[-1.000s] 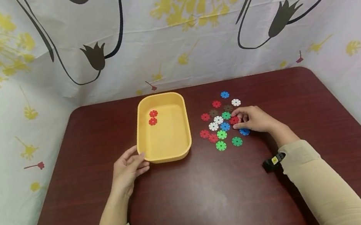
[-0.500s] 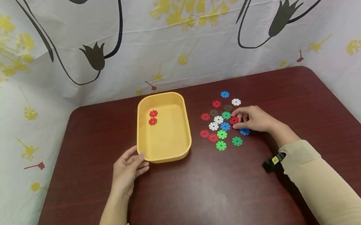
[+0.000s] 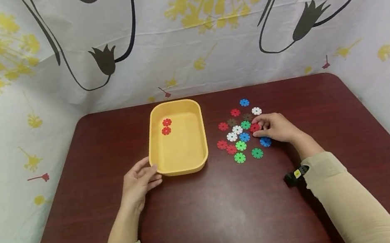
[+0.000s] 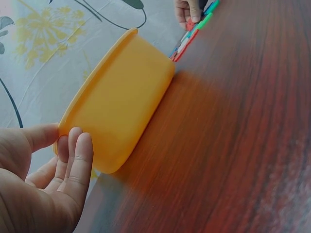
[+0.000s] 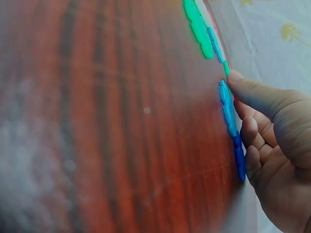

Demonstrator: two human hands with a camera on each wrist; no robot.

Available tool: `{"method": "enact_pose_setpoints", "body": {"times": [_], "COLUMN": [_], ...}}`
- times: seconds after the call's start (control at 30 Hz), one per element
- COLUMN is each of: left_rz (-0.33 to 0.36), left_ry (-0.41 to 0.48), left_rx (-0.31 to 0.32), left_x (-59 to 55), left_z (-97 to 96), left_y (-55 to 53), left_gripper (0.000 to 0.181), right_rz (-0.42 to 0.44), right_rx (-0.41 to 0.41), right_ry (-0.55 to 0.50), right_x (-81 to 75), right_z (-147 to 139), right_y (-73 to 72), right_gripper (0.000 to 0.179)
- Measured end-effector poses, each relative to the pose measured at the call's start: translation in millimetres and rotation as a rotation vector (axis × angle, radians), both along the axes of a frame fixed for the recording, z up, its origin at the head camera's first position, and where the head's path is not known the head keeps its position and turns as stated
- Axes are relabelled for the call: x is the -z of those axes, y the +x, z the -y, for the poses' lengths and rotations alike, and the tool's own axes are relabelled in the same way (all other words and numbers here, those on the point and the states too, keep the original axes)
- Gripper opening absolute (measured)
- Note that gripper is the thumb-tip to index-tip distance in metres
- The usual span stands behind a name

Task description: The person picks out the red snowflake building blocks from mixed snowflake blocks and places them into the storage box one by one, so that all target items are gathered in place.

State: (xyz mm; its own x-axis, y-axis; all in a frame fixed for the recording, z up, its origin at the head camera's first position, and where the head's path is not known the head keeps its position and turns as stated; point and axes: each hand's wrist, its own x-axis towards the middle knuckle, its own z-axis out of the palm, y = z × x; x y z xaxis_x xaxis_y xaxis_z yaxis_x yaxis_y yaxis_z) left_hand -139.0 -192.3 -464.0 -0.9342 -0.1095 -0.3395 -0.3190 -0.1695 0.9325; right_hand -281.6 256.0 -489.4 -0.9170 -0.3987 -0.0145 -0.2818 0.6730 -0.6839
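Note:
My left hand (image 3: 138, 184) grips the near left corner of a yellow plastic tray (image 3: 181, 170), thumb on the rim and fingers against the outer wall. In the left wrist view that hand (image 4: 53, 170) holds the tray (image 4: 116, 102) from the side. Two red notched discs (image 3: 167, 122) lie in the tray's far left part. To the right, my right hand (image 3: 275, 128) pinches a red notched disc (image 3: 254, 127) between thumb and fingers, at the right side of a loose group of discs. In the right wrist view, the hand (image 5: 282, 131) mostly hides this disc.
Several white, green, blue, brown and red discs lie flat on the dark red-brown table (image 3: 209, 220), some touching or overlapping. A blue disc (image 3: 265, 141) sits just under the right hand. Behind the table hangs a patterned cloth (image 3: 186, 64).
The right hand's fingertips and the red disc have shifted very slightly up and away. The left hand and tray keep their place; the head view has shifted a little.

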Motion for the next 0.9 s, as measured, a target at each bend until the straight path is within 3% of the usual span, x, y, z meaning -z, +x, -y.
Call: {"method": "enact_pose_setpoints", "body": {"times": [0.47, 0.9], "left_rz": [-0.005, 0.005], "left_ry": [0.003, 0.005], "left_rx": [-0.006, -0.005], "left_x": [-0.9, -2.2], "left_z": [-0.8, -0.5], "left_y": [0.4, 0.8], "left_gripper": [0.053, 0.053], "right_rz": [-0.032, -0.039], "right_rx": [0.109, 0.132], "right_ry": [-0.039, -0.129], "right_x": [-8.6, -26.9], "right_z": [2.3, 15.1], "right_y": [-1.8, -4.7], "right_gripper": [0.04, 0.044]}}
